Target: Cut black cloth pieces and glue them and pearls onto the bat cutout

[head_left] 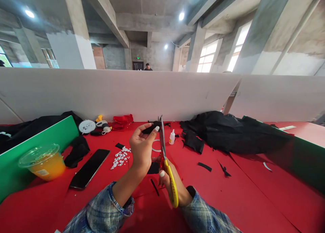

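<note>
Above the middle of the red table (193, 199), my left hand (142, 148) pinches a small piece of black fabric (151, 127) between thumb and fingers. My right hand (175, 184) is closed around the handles of yellow-handled scissors (172, 184), whose blades point up and away beside the fabric's right edge. The blade tips look slightly apart; whether they touch the fabric is unclear. Behind the hands lies a partly hidden white ring (156, 149). A small white glue bottle (172, 137) stands just right of the blades.
White beads (120, 157), a black phone (90, 168) and a plastic cup of orange contents (44, 162) are on the left. Black fabric (225, 133) is heaped at the back right, with scraps in front. Green dividers (307, 162) flank the table; a white panel (142, 94) stands behind.
</note>
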A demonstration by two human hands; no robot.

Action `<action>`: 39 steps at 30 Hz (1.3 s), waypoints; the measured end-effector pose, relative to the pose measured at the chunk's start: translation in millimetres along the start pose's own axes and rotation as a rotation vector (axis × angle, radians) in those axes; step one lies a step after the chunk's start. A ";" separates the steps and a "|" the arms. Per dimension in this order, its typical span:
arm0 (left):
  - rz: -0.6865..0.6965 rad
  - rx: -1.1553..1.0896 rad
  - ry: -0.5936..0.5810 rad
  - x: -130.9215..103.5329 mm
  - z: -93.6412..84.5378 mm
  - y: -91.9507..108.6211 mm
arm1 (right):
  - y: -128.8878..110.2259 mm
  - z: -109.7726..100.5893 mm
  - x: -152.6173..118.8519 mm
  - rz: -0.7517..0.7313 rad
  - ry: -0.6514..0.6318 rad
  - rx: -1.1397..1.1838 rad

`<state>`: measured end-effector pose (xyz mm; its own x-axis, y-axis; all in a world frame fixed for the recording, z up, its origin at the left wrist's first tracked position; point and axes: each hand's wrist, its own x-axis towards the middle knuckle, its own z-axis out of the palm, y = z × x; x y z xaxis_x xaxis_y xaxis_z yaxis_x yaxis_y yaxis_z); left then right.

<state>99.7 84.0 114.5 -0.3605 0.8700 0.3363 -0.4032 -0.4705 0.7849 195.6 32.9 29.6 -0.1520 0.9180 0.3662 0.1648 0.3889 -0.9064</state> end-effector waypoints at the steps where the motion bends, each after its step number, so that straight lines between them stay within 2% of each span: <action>1: 0.004 -0.003 0.006 0.2 0.0 -0.2 | -1.4 -0.7 -0.6 -0.022 0.017 -0.025; 6: -0.030 -0.037 0.015 0.7 1.2 0.1 | -7.3 -0.7 -3.2 -0.031 0.018 -0.020; 13: -0.032 -0.060 -0.023 -0.1 1.0 -1.1 | -2.4 1.8 -1.2 -0.057 0.024 -0.006; 25: -0.063 -0.077 0.006 -1.9 2.2 -3.0 | 0.4 2.6 -1.8 -0.062 0.037 -0.038; 39: -0.186 -0.198 0.031 -4.2 4.9 1.0 | 6.0 4.0 -0.8 -0.055 0.031 -0.057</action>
<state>104.9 80.6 116.4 -0.2891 0.9406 0.1778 -0.6203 -0.3256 0.7136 192.8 34.1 23.0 -0.1321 0.8968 0.4221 0.2127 0.4416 -0.8716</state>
